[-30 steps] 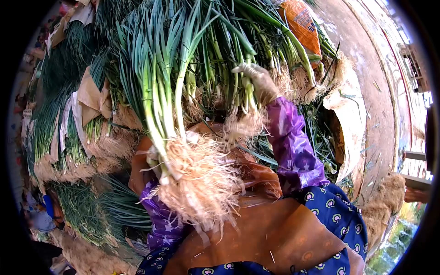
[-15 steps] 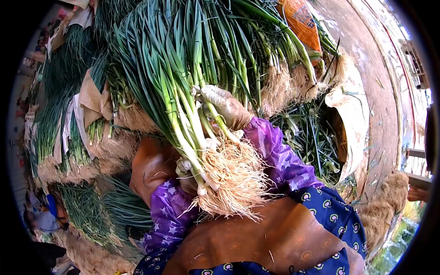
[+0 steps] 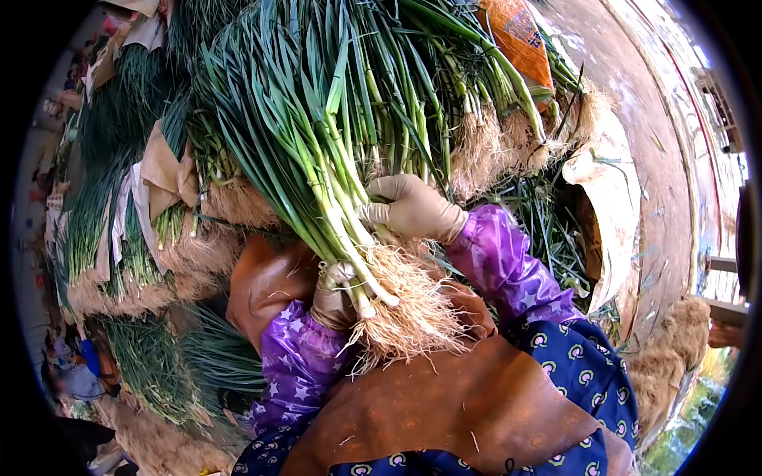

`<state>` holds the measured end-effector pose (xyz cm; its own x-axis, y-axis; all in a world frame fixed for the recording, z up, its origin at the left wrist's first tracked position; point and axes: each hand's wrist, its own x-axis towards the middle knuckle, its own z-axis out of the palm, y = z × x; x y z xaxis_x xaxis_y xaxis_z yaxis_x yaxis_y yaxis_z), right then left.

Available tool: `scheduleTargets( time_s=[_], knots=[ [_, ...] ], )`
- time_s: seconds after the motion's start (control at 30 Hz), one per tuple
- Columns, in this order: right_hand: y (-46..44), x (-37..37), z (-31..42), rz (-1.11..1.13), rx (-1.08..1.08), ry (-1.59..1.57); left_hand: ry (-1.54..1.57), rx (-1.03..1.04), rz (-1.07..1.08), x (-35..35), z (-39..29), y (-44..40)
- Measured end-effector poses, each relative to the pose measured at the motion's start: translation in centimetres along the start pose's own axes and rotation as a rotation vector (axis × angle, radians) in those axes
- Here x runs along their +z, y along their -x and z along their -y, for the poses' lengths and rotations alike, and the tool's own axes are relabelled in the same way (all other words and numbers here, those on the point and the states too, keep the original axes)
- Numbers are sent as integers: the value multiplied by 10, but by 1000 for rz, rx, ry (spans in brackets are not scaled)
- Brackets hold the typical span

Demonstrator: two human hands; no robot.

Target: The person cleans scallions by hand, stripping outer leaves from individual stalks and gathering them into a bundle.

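A bunch of green garlic (image 3: 337, 186), with long flat green leaves and pale stems, lies slanted in front of me. Its tangled roots (image 3: 413, 305) hang toward my lap. My left hand (image 3: 335, 293), in a pale glove, is closed around the stems from below, just above the roots; most of it is hidden behind them. From the right side my right hand (image 3: 409, 208), gloved too, has its fingers curled against the stems a little higher up. Its fingertips are partly hidden.
More green garlic (image 3: 476, 147) is heaped behind the bunch, with further rows at left. An orange bag (image 3: 516, 44) lies on the heap. At right stands an open pale sack (image 3: 615, 194) beside loose leaves (image 3: 548, 230). A brown apron (image 3: 421, 404) covers my lap.
My right hand has come out from behind the stems to their right side, its back now showing. The bunch has shifted slightly right, its root end turning a little.
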<state>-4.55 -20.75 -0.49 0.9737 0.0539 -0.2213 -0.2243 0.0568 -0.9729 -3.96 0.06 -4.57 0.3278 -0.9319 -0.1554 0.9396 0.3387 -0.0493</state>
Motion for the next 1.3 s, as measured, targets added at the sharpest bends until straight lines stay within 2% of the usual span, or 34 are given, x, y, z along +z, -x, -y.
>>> scheduleTargets(
  time_s=[0.03,0.1,0.17,0.23,0.27,0.3,0.37,0.43,0.5,0.53,0.57,0.6,0.63,0.67,0.7,0.73,0.77,0.8,0.87,0.9,0.93,0.97,1.0,1.07,1.1,1.13,1.17,1.2,1.23,1.3],
  knots=[
    [1,6,-2,-131,-158,243,-56,10,110,-3,-1,1],
    [2,17,-8,-425,-426,813,-48,62,-29,0,4,5],
    [3,24,-12,-464,-634,858,-99,308,-375,-7,8,5],
    [8,33,-17,-379,-589,507,-250,445,-494,-5,5,6],
    [20,33,-8,-67,-204,-147,-363,524,-541,0,2,9],
    [38,18,10,121,-90,-291,-549,647,-565,6,-3,12],
    [62,-1,-3,467,-347,-664,-1034,867,-675,29,-13,20],
    [89,-39,12,608,-55,-307,-1499,919,-800,55,-15,29],
    [77,-59,-77,-30,-262,669,-1843,855,-880,77,-9,30],
    [72,-49,-41,-115,217,1181,-1950,819,-904,84,-6,29],
    [63,-51,-59,-205,67,772,-2040,781,-914,92,-1,28],
    [52,-41,-48,-185,-48,285,-2092,754,-931,96,2,27],
    [38,-32,-24,-87,53,64,-2138,728,-934,100,7,26],
    [22,-17,-5,-86,152,-79,-2151,715,-911,104,9,24],
    [-8,-6,-8,-19,243,-72,-2144,728,-881,109,12,23],
    [-21,10,3,19,166,-130,-2127,737,-852,112,16,22],
    [-42,31,2,72,-12,-162,-2091,795,-788,112,17,21],
    [-39,44,21,30,-85,-134,-2054,849,-722,111,19,21],
    [-35,63,50,-46,-159,5,-1928,702,-647,112,1,34],
    [-46,70,39,-89,-267,218,-1707,734,-713,75,-18,47],
    [-46,69,38,-66,-267,235,-1479,786,-766,38,-38,59],
    [-45,66,37,-41,-268,254,-1030,631,-765,-25,-98,86],
    [-39,53,39,68,-125,248,-1028,634,-766,1,-83,73],
    [-46,36,-5,-50,-99,544,-1869,439,-1113,65,-40,41],
    [-29,31,-14,-13,-8,415,-2285,284,-1265,81,-30,31],
    [-12,39,-38,-75,12,343,-2172,383,-1283,68,-35,33],
    [6,26,-28,105,101,458,-2069,495,-1262,61,-35,35],
    [21,14,-17,266,236,512,-1880,621,-1153,59,-36,38],
    [36,12,-31,208,216,764,-1612,747,-1001,53,-40,42],
    [55,-15,-66,116,72,1001,-1142,870,-703,46,-42,46]
  ],
)
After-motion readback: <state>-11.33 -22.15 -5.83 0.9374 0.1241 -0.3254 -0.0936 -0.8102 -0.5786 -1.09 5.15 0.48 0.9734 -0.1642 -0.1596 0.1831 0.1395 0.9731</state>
